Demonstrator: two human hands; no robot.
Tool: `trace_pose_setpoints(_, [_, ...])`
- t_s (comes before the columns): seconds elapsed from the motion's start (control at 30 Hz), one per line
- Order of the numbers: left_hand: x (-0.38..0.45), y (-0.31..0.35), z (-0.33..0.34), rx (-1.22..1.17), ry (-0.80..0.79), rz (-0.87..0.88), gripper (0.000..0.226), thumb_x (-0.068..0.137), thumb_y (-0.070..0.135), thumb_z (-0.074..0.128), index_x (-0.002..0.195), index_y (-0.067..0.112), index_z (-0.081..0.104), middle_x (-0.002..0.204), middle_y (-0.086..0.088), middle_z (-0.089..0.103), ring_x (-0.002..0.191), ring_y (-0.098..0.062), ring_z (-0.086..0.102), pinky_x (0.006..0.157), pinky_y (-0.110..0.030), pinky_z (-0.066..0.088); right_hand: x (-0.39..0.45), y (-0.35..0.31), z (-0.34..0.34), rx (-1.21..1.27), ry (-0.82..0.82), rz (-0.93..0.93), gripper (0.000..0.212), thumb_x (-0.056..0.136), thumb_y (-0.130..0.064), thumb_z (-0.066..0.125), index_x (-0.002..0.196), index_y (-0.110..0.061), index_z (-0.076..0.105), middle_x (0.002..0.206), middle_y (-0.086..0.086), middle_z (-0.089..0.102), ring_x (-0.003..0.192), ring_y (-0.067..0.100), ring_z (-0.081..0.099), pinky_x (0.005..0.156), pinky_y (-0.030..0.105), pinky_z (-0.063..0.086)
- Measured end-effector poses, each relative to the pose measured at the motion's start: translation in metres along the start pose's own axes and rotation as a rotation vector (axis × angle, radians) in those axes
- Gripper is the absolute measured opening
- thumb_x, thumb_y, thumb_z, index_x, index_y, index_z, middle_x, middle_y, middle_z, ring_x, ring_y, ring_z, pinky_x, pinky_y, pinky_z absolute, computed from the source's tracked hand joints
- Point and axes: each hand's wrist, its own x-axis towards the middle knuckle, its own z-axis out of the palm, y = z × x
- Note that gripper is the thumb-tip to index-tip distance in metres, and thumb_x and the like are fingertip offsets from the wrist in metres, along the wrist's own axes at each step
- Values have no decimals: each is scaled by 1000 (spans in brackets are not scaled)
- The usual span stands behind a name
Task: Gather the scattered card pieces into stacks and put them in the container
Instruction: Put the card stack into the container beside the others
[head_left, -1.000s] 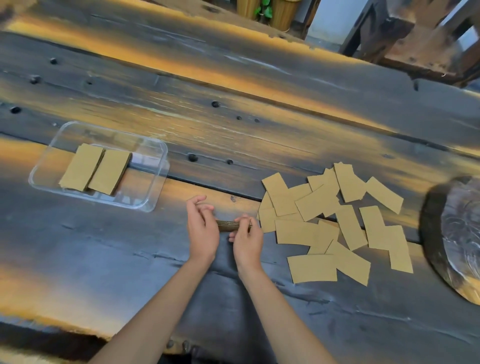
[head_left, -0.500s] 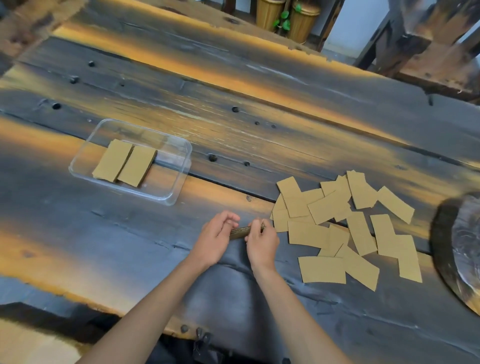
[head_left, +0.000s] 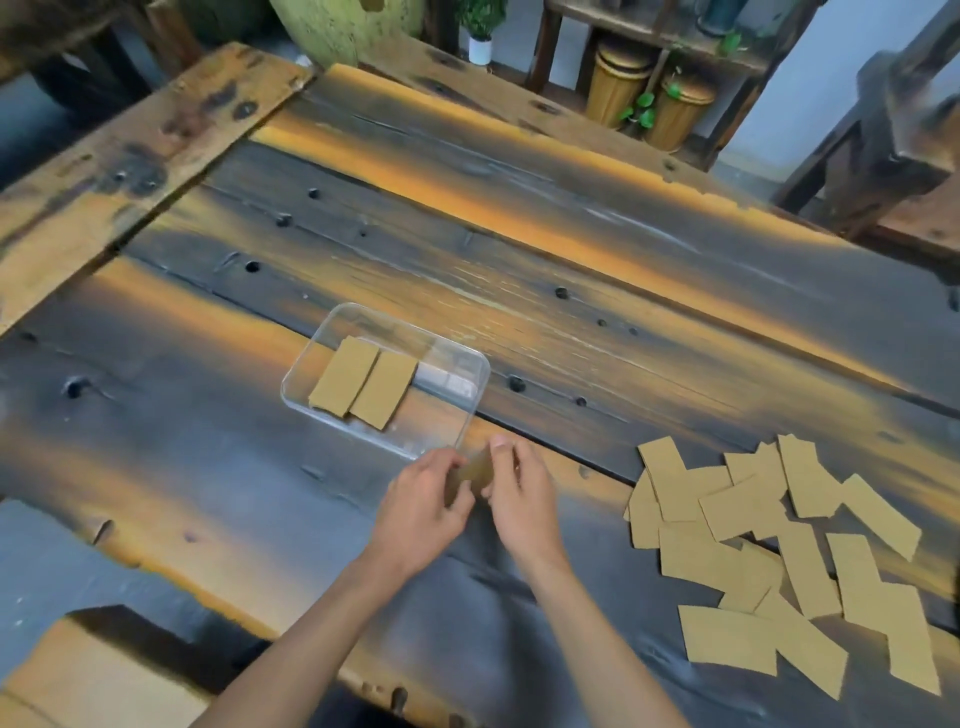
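- A squared stack of cards (head_left: 475, 470) is pinched between left hand (head_left: 423, 512) and right hand (head_left: 522, 501), near the container (head_left: 467, 364).
- Edges should be kept flush and the stack laid flat right of the two stacks (head_left: 363, 382) inside.

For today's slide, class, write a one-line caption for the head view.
Both hands, left hand and right hand, hold a card stack beside the clear container; loose cards wait.

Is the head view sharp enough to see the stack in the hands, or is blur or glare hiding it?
Head view: stack soft but readable between left hand and right hand; clear container walls nearly vanish; wide-angle bends the table edges; background soft.
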Motion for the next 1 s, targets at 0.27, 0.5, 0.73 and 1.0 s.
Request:
trace_pose_setpoints(0.27, [69,-46,-64,-873,-3,-487,16,94,3,60,109,-1,65,98,-15,72,76,-8,67,66,-14,52,38,-44,62,208,-101,238,12,99,-18,59,97,-25,69,98,5,69,58,7,59,56,19,47])
trace_pose_setpoints(0.5, [119,-87,-57,-566,-243,-554,24,91,16,66,112,6,66,105,-7,72,102,-22,67,88,-26,49,76,-47,106,-41,159,398,16,95,-23,61,82,-17,69,78,-4,70,78,15,65,72,22,44])
trace_pose_setpoints(0.73, [143,-106,-42,84,-330,-104,36,93,15,47,127,6,56,129,-15,51,122,-34,44,107,-35,33,106,-38,126,-349,192,567,26,99,-20,45,98,-5,66,103,14,70,98,34,63,73,28,39])
trace_pose_setpoints(1.0, [143,-118,-37,264,-389,-26,51,88,33,31,127,7,52,131,-12,42,116,-30,39,105,-37,35,113,-36,142,-535,208,609,33,101,-21,38,109,-3,64,113,20,62,108,37,60,82,34,46])
